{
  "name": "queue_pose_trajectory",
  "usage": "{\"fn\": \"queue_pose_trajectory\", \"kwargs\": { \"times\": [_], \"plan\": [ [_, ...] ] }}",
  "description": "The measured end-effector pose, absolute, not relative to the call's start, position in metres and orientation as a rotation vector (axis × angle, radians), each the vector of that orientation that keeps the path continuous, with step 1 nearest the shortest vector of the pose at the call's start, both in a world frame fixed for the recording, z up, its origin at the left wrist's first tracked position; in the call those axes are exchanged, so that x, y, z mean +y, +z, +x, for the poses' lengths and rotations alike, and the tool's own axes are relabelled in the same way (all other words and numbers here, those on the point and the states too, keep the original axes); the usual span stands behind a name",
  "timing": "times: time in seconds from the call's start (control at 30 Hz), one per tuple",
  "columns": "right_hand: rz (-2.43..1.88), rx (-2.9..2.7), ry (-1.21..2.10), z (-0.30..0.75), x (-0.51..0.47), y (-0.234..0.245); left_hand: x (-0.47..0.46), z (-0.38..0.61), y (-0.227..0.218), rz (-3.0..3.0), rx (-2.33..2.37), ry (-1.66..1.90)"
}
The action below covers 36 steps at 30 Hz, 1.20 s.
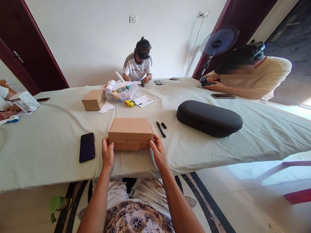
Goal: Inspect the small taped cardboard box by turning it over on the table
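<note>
A closed cardboard box [130, 130] rests on the cloth-covered table in front of me, with dark pen marks at the lower right of its near side. My left hand [107, 152] grips its left end, thumb on the near face. At the opposite end, my right hand [158, 150] holds the near right corner, thumb on the front; the other fingers are partly hidden behind the box. Just right of the box lie an uncapped black marker [161, 129] and its loose cap [164, 125]. A dark phone [86, 147] lies left of my left hand.
Beyond are another cardboard box [93, 99], a plastic basin [125, 94] of items, a yellow tape measure [129, 103] and a paper sheet [145, 101]. A black hard case [209, 118] lies to the right. Other people sit around the table [48, 139]. A fan [217, 43] stands behind.
</note>
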State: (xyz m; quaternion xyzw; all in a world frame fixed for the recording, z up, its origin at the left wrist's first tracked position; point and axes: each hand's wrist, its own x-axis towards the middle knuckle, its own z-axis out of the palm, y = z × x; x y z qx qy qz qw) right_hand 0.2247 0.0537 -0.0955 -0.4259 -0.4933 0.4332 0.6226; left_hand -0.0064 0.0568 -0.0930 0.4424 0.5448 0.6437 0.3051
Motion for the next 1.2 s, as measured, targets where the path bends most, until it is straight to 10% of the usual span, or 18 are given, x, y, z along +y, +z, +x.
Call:
{"fn": "queue_pose_trajectory", "kwargs": {
  "times": [1.2],
  "plan": [
    [-1.085,-1.123,0.835,0.220,0.061,-0.105,0.053,-0.002,-0.096,1.223,1.364,1.697]
  ]
}}
